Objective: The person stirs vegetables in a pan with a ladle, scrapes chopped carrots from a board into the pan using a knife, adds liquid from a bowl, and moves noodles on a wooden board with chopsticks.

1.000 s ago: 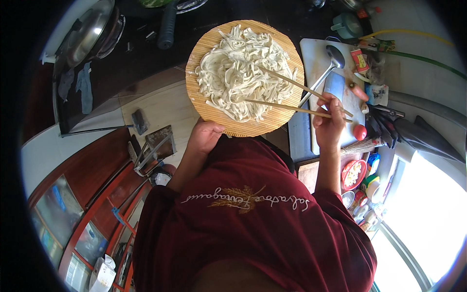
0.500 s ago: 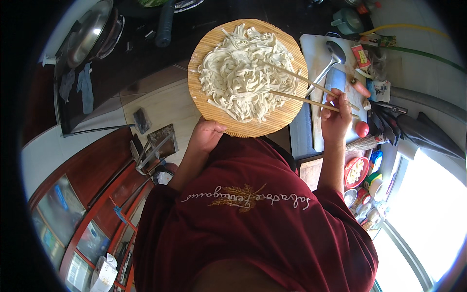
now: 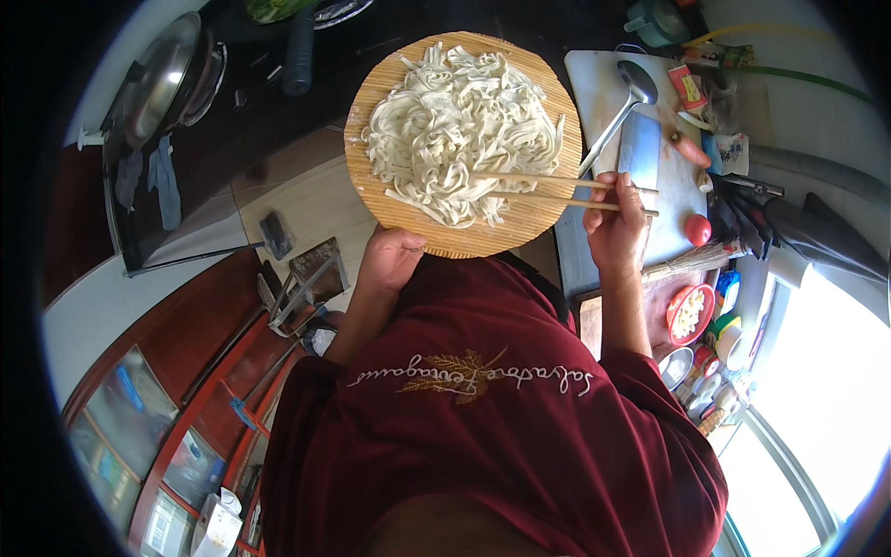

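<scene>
My left hand (image 3: 391, 260) grips the near left edge of a round, ribbed wooden tray (image 3: 376, 88), its thumb on top and the other fingers hidden beneath. A loose heap of pale, floury flat noodles (image 3: 455, 121) covers most of the tray. In my right hand (image 3: 617, 223) is a pair of wooden chopsticks (image 3: 571, 181), pinched near their back ends. Their tips point left and reach into the noodles at the right of the heap's near part. The tray is held up in front of my body, over the gap beside the counter.
To the right, a white cutting board (image 3: 682, 181) bears a ladle (image 3: 637, 85), a cleaver (image 3: 639, 148), a carrot (image 3: 689, 148) and a tomato (image 3: 697, 229). A red bowl (image 3: 670, 316) of pale pieces stands nearer. A lidded pan (image 3: 162, 84) is at the far left.
The chopsticks have moved left and nearer to me, their tips now closer together in the noodles. The tray has shifted slightly left. Both hands keep their holds.
</scene>
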A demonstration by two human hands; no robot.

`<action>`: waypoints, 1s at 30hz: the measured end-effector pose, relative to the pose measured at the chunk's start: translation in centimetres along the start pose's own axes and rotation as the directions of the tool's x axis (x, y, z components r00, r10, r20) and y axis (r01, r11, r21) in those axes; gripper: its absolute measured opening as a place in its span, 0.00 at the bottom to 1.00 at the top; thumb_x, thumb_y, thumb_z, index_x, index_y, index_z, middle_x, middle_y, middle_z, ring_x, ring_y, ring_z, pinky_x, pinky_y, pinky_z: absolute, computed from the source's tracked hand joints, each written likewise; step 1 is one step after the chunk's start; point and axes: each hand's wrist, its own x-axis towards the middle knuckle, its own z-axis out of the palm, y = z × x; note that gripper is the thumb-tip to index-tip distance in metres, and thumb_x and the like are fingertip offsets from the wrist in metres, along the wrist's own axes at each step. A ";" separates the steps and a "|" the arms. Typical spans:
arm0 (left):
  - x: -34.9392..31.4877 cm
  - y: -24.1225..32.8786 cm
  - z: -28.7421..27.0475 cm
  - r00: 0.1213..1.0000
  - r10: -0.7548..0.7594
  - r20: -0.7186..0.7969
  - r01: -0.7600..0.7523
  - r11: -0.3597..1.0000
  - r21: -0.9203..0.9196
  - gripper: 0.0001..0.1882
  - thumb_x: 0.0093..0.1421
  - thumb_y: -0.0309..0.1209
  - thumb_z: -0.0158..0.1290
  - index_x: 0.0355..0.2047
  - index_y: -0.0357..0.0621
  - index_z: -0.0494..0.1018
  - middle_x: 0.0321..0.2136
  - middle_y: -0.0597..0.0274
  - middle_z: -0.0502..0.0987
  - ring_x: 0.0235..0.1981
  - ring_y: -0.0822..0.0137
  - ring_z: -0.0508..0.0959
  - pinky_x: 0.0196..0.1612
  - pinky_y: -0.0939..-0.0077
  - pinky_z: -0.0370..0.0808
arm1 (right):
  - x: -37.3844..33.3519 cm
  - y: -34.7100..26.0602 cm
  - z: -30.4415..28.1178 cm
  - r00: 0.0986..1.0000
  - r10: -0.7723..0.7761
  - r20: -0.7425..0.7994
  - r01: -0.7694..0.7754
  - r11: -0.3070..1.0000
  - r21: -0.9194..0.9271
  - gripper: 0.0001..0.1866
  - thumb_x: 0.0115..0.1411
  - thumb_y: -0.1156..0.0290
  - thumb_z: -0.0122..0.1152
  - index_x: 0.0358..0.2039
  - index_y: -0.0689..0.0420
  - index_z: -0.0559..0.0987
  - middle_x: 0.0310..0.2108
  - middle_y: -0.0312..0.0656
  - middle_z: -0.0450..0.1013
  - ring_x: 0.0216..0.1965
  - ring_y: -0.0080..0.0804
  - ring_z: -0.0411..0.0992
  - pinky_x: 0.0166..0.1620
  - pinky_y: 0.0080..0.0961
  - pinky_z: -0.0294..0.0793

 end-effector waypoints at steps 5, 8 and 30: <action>0.0 0.2 0.1 1.000 -0.013 0.020 0.013 1.000 -0.019 0.39 0.39 0.12 0.44 0.56 0.38 0.55 0.53 0.55 0.64 0.55 0.59 0.63 0.59 0.63 0.58 | 0.9 -0.7 -1.1 0.997 -0.054 -0.055 0.055 0.998 0.025 0.16 0.63 0.61 0.42 0.36 0.61 0.72 0.23 0.39 0.70 0.13 0.22 0.61 0.15 0.16 0.60; -0.1 0.2 0.0 1.000 0.008 0.012 -0.008 1.000 0.002 0.39 0.39 0.12 0.44 0.57 0.38 0.55 0.53 0.56 0.64 0.55 0.58 0.63 0.59 0.63 0.58 | 0.6 -0.2 -2.1 0.998 -0.020 -0.052 0.020 1.000 0.006 0.16 0.63 0.61 0.42 0.35 0.62 0.72 0.23 0.40 0.70 0.13 0.23 0.62 0.15 0.16 0.61; -0.4 -0.1 -0.1 0.995 0.070 0.064 -0.076 0.994 0.080 0.34 0.42 0.16 0.44 0.55 0.33 0.56 0.53 0.52 0.64 0.55 0.56 0.63 0.59 0.61 0.57 | 0.1 -0.9 -1.9 1.000 0.000 0.012 0.000 0.999 0.034 0.17 0.62 0.61 0.44 0.40 0.63 0.71 0.28 0.41 0.70 0.15 0.22 0.61 0.16 0.14 0.59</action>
